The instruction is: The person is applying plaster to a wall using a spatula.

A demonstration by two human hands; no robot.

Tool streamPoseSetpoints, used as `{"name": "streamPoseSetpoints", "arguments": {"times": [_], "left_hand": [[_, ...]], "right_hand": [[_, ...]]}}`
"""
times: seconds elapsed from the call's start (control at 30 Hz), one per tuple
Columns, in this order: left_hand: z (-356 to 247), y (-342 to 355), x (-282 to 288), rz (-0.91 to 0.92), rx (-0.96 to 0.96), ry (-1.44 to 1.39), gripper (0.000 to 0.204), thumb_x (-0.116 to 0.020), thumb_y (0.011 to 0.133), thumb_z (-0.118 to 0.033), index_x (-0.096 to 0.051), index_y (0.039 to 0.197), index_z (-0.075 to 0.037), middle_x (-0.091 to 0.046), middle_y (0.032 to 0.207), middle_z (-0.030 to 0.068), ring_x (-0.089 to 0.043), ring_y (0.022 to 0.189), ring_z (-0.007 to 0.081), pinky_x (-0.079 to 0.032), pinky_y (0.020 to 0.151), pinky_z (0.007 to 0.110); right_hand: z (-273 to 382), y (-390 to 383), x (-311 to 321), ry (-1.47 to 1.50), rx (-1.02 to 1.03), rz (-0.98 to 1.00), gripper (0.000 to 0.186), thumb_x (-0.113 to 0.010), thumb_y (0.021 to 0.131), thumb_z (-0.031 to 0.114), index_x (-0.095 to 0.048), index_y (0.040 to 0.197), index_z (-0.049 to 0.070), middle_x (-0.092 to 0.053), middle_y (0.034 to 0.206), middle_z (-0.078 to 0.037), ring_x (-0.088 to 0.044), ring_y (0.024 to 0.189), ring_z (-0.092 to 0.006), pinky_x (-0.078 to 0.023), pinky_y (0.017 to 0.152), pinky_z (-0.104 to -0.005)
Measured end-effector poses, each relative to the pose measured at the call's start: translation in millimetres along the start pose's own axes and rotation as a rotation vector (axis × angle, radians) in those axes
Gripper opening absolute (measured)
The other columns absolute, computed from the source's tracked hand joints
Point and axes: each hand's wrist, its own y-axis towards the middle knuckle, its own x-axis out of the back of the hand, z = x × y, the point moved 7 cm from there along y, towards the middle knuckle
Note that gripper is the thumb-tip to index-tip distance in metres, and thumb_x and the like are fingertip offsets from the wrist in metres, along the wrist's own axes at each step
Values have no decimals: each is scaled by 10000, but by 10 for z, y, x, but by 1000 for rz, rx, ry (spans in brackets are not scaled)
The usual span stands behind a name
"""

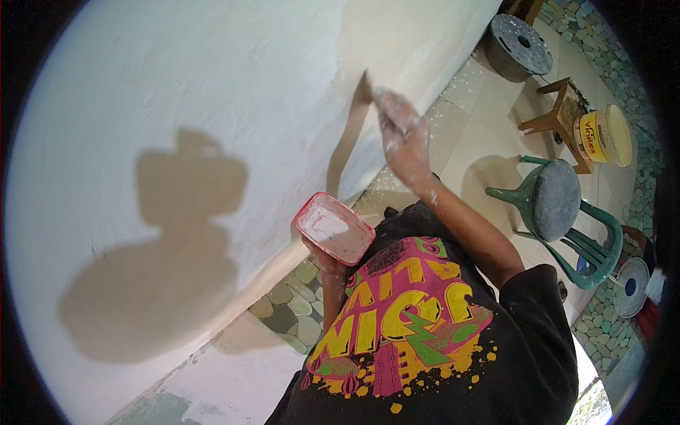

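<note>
My left hand (328,262) grips a red-rimmed rectangular plastic tub (338,228) from below and beside it. White paste coats the inside of the tub, which is close to the wall. Up at the pale wall (283,92), my right hand (404,134) is closed with the fingers together, smeared with white paste. Its fingertips are at or very near the wall. A thin dark edge shows just beyond them, but I cannot make out what they hold. A wetter, beige patch of wall surface lies around that hand.
White specks dot the tiled floor (460,120) right of the wall. Farther right stand a dark round container (519,48), a small wooden stool (559,117), a yellow-labelled bucket (602,136), a green plastic chair (602,244) with a grey round thing (557,200) on it, and a fan (631,287).
</note>
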Motion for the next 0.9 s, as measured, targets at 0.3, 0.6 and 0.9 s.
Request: {"name": "streamPoseSetpoints", "arguments": {"times": [0.3,0.6,0.9], "left_hand": [[-1,-5,18,-89,-26,15,760,-414,958,-723,-443,1463,-155,-543,1404,90,-552,1252,334,-469,1058,532],[93,-13,483,-103,-64,-29,727,-419,972,-706,-446,1460,-167,-514,1433,70,-533,1283,297,-460,1085,488],[171,19,462,-244,-12,2,815,-426,892,-803,-486,1431,-194,-603,1352,86,-608,1185,359,-502,996,587]], "right_hand": [[-377,188,384,-74,-30,16,408,-538,917,-74,-669,1286,42,-666,1278,-182,-635,1201,-275,-477,1045,-335],[-732,430,355,-217,11,-51,426,-544,938,-79,-642,1332,54,-634,1292,-149,-622,1190,-285,-477,1032,-315],[-789,-158,264,-208,-15,157,535,-503,927,-145,-598,1400,85,-575,1339,-139,-579,1235,-270,-447,1029,-294]]}}
